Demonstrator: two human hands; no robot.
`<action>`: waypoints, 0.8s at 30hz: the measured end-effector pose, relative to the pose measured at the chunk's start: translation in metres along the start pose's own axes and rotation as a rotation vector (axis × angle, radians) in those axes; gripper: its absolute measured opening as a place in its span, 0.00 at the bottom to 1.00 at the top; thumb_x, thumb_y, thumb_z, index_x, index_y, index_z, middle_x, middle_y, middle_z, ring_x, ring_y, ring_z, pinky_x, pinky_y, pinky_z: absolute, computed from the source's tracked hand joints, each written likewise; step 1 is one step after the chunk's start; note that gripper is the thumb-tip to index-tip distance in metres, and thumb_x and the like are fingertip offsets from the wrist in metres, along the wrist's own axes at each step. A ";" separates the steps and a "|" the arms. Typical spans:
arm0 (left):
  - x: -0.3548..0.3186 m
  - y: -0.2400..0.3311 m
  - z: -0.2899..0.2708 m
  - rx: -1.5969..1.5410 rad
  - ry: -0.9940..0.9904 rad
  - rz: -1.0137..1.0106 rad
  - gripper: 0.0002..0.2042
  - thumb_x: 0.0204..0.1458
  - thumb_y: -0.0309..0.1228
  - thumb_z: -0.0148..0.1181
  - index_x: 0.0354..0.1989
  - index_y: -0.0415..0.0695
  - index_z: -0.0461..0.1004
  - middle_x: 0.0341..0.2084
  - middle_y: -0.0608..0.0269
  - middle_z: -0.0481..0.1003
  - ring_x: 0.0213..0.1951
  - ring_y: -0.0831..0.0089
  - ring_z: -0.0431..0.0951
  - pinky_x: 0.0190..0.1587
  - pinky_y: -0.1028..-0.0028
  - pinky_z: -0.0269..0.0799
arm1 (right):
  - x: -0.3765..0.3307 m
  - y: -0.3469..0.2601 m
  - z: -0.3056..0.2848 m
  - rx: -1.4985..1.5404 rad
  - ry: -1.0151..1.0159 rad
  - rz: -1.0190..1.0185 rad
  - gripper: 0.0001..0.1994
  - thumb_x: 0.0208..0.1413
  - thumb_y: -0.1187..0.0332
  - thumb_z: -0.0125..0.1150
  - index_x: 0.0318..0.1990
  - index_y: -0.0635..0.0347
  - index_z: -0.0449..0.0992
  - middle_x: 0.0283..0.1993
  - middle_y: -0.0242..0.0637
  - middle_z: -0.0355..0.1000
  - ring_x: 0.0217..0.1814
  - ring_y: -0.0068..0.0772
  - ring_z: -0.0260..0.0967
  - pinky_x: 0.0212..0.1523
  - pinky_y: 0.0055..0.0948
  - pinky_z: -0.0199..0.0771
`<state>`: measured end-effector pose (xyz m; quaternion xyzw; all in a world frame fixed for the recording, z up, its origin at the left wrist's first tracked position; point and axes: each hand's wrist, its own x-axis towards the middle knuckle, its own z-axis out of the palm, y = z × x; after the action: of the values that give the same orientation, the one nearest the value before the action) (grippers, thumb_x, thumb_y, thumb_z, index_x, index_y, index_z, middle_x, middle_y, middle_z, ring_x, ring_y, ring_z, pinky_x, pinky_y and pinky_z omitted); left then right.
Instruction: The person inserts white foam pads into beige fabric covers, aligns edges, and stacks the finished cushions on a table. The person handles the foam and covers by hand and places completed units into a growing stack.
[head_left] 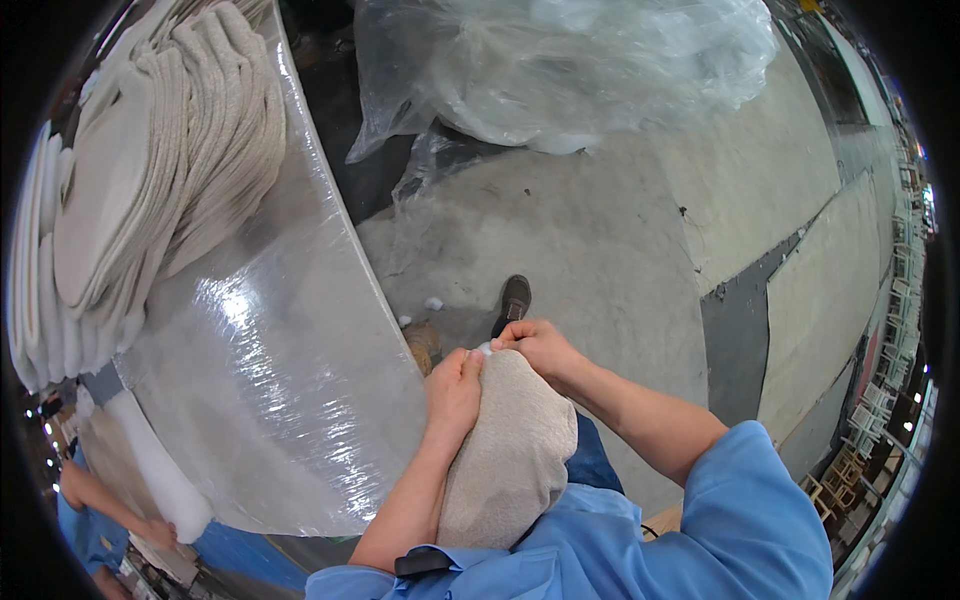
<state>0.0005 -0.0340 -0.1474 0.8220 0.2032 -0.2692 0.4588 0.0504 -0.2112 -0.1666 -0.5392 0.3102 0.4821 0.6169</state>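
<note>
A beige textured fabric piece (512,440), shaped like a cushion cover, lies against my front, its rounded far end pointing away from me. My left hand (457,388) is closed on the left side of that far end, thumb on top. My right hand (538,347) pinches at the tip from the right, fingers bent together. Between the two hands shows a small bit of white padding (486,349). What lies inside the fabric piece is hidden.
Left stands a plastic-covered table (270,380) bearing stacked beige fabric pieces (170,150) and white pads (60,320). A large clear plastic bag (580,70) sits ahead. White scraps (432,303) dot the floor. Another person's arm (110,500) reaches in at lower left. Chair frames line the right.
</note>
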 end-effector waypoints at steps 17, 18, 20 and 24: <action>-0.016 0.010 -0.036 -0.549 -0.277 -0.296 0.16 0.76 0.44 0.51 0.40 0.47 0.76 0.31 0.72 0.78 0.32 0.83 0.78 0.35 0.78 0.76 | -0.074 0.107 0.056 0.621 0.129 -0.481 0.16 0.77 0.55 0.55 0.47 0.60 0.77 0.41 0.25 0.74 0.41 0.16 0.67 0.45 0.23 0.70; -0.016 0.007 -0.036 -0.571 -0.256 -0.305 0.16 0.76 0.44 0.51 0.41 0.47 0.77 0.32 0.72 0.78 0.32 0.84 0.78 0.35 0.78 0.76 | -0.071 0.112 0.061 0.572 0.132 -0.487 0.16 0.77 0.56 0.55 0.46 0.60 0.77 0.40 0.24 0.74 0.41 0.16 0.66 0.44 0.24 0.70; -0.012 0.007 -0.029 -0.620 -0.240 -0.320 0.16 0.76 0.43 0.51 0.42 0.45 0.78 0.32 0.72 0.79 0.32 0.84 0.78 0.35 0.78 0.76 | -0.067 0.113 0.064 0.586 0.169 -0.474 0.17 0.77 0.55 0.54 0.42 0.60 0.77 0.35 0.22 0.71 0.37 0.16 0.62 0.39 0.26 0.66; -0.007 -0.007 -0.022 -0.522 -0.246 -0.136 0.16 0.76 0.42 0.52 0.43 0.43 0.80 0.32 0.74 0.78 0.33 0.86 0.76 0.37 0.79 0.75 | -0.055 0.107 0.070 0.678 0.207 -0.431 0.21 0.79 0.51 0.49 0.36 0.57 0.74 0.32 0.20 0.65 0.36 0.15 0.58 0.39 0.23 0.63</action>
<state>-0.0035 -0.0121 -0.1378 0.6220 0.2628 -0.3358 0.6568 -0.0775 -0.1625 -0.1403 -0.4036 0.3918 0.1556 0.8120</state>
